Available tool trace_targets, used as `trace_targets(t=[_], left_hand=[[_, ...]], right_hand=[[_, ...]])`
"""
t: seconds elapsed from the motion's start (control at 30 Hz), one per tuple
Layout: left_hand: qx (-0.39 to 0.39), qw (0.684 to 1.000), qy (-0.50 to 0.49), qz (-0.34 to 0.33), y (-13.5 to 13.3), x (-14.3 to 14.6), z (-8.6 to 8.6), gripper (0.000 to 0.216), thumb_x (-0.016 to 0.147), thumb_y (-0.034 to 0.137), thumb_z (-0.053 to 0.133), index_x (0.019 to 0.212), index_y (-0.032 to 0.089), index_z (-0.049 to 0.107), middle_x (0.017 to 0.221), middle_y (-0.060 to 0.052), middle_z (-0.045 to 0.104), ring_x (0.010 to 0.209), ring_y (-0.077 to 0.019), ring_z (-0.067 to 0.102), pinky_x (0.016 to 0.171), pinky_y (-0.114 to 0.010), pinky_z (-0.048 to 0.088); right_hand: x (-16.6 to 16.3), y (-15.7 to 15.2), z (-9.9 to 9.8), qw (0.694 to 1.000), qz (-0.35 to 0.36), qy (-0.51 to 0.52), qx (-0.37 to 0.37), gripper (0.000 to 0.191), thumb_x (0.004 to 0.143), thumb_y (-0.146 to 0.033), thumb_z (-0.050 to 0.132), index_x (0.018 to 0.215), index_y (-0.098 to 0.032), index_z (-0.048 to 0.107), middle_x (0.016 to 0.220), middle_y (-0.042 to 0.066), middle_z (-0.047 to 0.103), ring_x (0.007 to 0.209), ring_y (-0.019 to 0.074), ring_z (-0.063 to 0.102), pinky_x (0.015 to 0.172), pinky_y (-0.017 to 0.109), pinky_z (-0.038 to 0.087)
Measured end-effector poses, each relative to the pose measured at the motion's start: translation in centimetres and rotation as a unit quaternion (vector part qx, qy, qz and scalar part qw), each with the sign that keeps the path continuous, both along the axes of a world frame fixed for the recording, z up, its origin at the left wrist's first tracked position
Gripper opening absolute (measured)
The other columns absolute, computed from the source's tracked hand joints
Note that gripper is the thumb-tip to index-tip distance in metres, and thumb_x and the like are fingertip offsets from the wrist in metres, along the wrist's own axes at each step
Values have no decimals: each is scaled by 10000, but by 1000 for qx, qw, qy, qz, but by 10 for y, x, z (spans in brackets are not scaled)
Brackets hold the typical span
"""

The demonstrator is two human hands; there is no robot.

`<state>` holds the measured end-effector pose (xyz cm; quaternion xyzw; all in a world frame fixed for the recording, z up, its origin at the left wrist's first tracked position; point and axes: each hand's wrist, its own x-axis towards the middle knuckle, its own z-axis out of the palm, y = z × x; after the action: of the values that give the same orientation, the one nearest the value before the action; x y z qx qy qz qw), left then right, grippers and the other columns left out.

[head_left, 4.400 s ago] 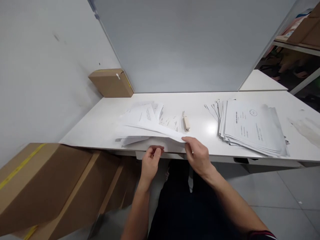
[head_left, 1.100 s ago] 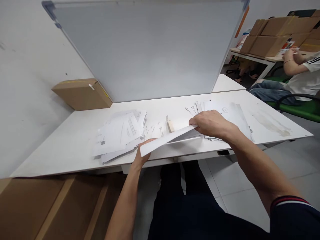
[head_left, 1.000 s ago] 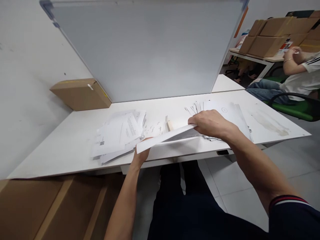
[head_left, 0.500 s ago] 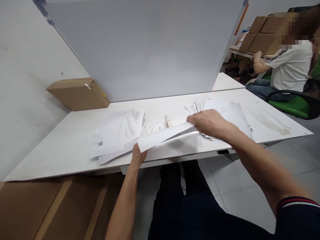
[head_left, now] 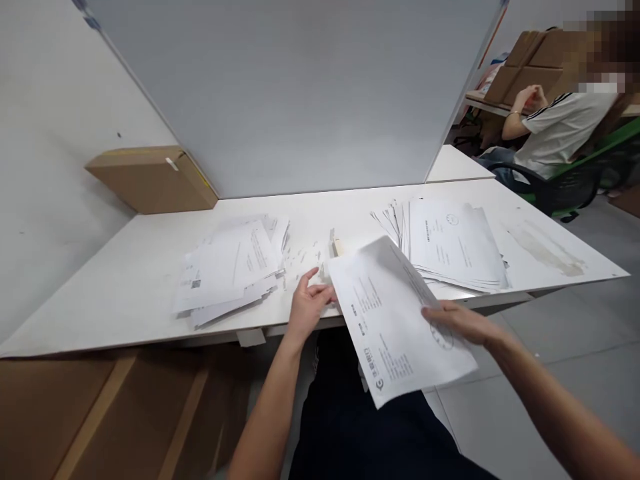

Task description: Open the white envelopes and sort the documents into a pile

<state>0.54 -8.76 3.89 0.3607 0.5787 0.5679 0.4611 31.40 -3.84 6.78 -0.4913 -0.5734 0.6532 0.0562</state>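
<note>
Turned from edge-on to face-up, the printed paper juts past the front edge of the desk, its right side pinched by the right hand. The left hand, fingers parted, is at its left edge, contact unclear. Beyond, a beige stapler lies between paper piles.

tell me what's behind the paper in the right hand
Around the paper, parts of a beige item, the table and dark trousers show; whatever lies directly behind it is covered.
</note>
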Motion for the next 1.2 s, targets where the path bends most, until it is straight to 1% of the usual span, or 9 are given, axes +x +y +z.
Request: trace_targets(t=[0.07,0.13,0.23,0.33,0.43,0.57,0.7,0.97,1.2], left_hand=[[-30,996,82,-19,-6,12,-4,674,726,344,632,1314,180,347,807,-30,671,625,-125,618,689,-295,498],[-38,982,184,-35,-9,20,-8,559,784,347,556,1303,227,388,869,-30,670,613,-120,607,668,-286,489],[-34,943,329,-47,-9,25,-12,353,821,347,493,1155,247,555,908,-28,662,655,-138,600,661,-290,476],[-24,908,417,-30,-2,24,-16,268,831,320,473,1027,225,630,890,-36,661,754,-173,602,710,-311,470],[-23,895,445,-18,6,22,-20,258,837,296,463,1010,212,636,904,-44,667,806,-189,605,749,-323,466],[-20,894,447,-3,13,18,-23,265,845,296,451,1007,199,636,911,-49,666,806,-186,609,754,-313,464],[-3,897,443,13,21,15,-26,289,849,286,446,1065,192,612,874,-40,649,762,-167,597,739,-295,459],[27,859,511,-20,44,8,-24,481,875,176,333,1339,292,383,887,-40,539,734,-157,543,649,-271,431],[-4,834,550,-49,51,6,-23,541,822,64,342,1266,340,479,878,-27,491,690,-133,511,567,-231,390]], right_hand=[[6,-22,-28,997,-68,20,-33,403,767,-524,562,843,-133,622,795,76,665,692,188,621,625,267,478],[9,-39,-41,990,-120,47,-55,386,755,-517,583,851,-144,614,778,66,666,670,185,621,601,264,478],[11,-49,-42,982,-157,69,-75,374,732,-506,615,839,-147,615,739,54,665,618,178,613,555,258,473],[14,-45,-34,980,-166,64,-93,351,720,-486,638,779,-140,623,692,53,659,573,167,603,516,246,466],[15,-37,-31,974,-190,49,-111,317,713,-451,661,760,-142,614,687,60,667,560,164,611,504,245,476],[14,-32,-32,972,-172,67,-142,319,735,-434,652,800,-126,602,744,92,688,602,187,643,543,273,510],[11,-30,-34,965,-198,70,-157,303,720,-390,678,844,-124,607,786,101,698,638,197,661,567,283,528],[8,-25,-42,962,-197,97,-165,285,746,-390,654,844,-127,605,745,83,697,617,188,656,561,281,533],[5,-25,-48,961,-201,101,-159,268,741,-387,656,813,-135,602,740,79,696,612,187,657,576,283,539]])
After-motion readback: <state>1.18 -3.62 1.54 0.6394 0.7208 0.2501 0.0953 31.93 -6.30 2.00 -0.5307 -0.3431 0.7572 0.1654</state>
